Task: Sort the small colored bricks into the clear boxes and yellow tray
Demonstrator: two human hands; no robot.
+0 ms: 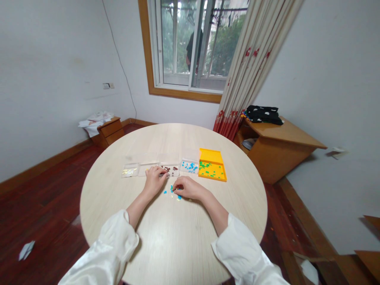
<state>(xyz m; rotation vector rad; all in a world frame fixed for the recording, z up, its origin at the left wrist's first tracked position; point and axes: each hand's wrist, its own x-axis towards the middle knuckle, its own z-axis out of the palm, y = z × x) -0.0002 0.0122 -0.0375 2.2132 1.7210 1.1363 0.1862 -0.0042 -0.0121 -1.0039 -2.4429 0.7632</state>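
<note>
Left hand point(154, 179): curled, grip unclear — by clear plastic box point(170, 164), frame centre.
Right hand point(187, 187): fingertips together, contents unclear, palm down — beside small blue pieces point(165, 192).

The right-hand box point(211, 155) is orange-yellow, its pieces green point(203, 166); leftward come blue pieces point(192, 166), dark brown pieces point(175, 169), pale yellow pieces point(129, 171). The table point(175, 245) is pale, faintly streaked — near it, white sleeves point(102, 241). Far right: cream curtain point(249, 59), red-patterned — and black cloth point(263, 114), white-spotted.
</note>
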